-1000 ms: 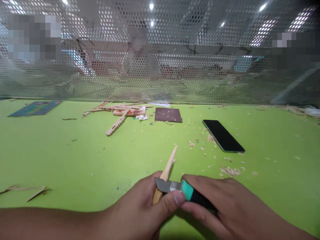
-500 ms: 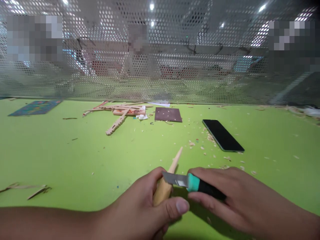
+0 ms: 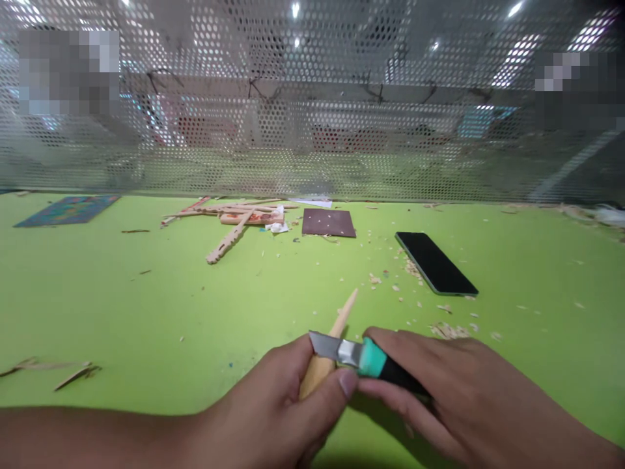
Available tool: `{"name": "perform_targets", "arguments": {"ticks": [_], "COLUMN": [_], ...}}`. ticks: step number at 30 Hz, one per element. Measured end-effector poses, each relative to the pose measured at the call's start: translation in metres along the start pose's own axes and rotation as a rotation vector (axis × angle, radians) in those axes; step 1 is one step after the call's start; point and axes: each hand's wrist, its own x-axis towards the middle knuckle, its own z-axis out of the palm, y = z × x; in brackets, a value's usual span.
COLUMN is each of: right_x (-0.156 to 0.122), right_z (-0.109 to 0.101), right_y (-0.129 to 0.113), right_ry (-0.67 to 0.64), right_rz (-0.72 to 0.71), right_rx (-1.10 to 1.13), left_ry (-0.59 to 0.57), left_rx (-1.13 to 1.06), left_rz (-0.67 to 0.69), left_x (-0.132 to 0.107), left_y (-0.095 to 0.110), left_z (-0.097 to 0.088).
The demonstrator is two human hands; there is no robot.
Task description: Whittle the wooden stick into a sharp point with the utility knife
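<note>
Left hand [image 3: 273, 410] fingers wrap the pale wooden stick [image 3: 328, 352], low over the green table [image 3: 146, 306]. Right hand [image 3: 454, 397] grips a teal & black knife [image 3: 364, 357] w/ its blade on the stick. Tip is pointy already — thick part looks uncut. Wood chips [image 3: 446, 332] lie nearby.

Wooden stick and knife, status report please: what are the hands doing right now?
Left hand grips wooden stick, thumb by the blade. Right hand holds utility knife, blade laid on the stick. Phone and wood shavings lie beyond, apart.
</note>
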Motion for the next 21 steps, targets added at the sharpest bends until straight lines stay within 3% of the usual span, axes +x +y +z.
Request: {"name": "perform_targets", "arguments": {"ticks": [4, 12, 17, 21], "right_x": [-0.003, 0.0, -0.001, -0.001], "right_z": [-0.006, -0.01, -0.007, -0.004], "right_y": [0.005, 0.006, 0.0, -0.004], "right_ry": [0.037, -0.265, -0.216, -0.094], "right_rz": [0.019, 0.033, -0.002, -0.052], "right_rx": [-0.019, 0.124, 0.084, -0.03], "left_ry": [-0.024, -0.064, -0.028, -0.028], "left_rx": [-0.105, -0.208, -0.084, -0.091], "left_rz": [0.011, -0.012, -0.006, 0.035], "left_x": [-0.001, 0.001, 0.0, -0.001], "left_y": [-0.002, -0.005, 0.004, 0.004], "left_z": [0.001, -0.001, 0.0, 0.002]}}
